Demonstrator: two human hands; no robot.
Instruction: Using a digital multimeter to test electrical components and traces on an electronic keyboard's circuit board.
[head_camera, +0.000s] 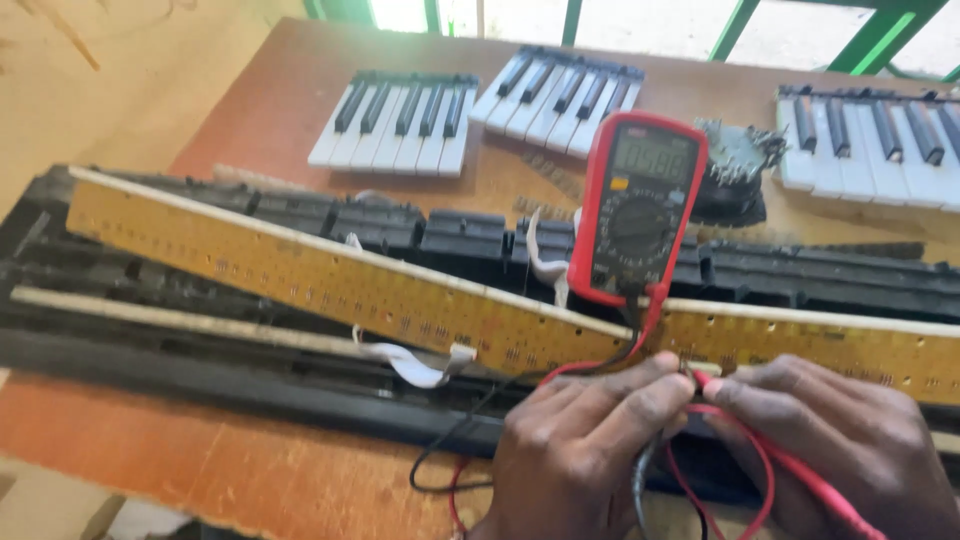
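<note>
At the lower centre of the frame, the left hand (585, 450) is seen with its fingers (650, 385) pinched narrowly on a probe lead, the tip being pressed to the lower edge of a long yellow circuit board (330, 285). Just beside it, at the lower right, the right hand (850, 450) is closed on a red probe (800, 470), whose tip is set against the same board edge, close to the left fingertips. The board is laid slantwise from the upper left of the frame to the right edge, across a black keyboard chassis (180, 350) on the brown desk (200, 460). A red multimeter (640, 210) is propped upright behind the board at centre, its red and black leads (470, 420) trailing down to the hands. A white ribbon cable (415, 365) hangs below the board. Three sets of loose piano keys (395, 120) are lined up along the top of the frame.
</note>
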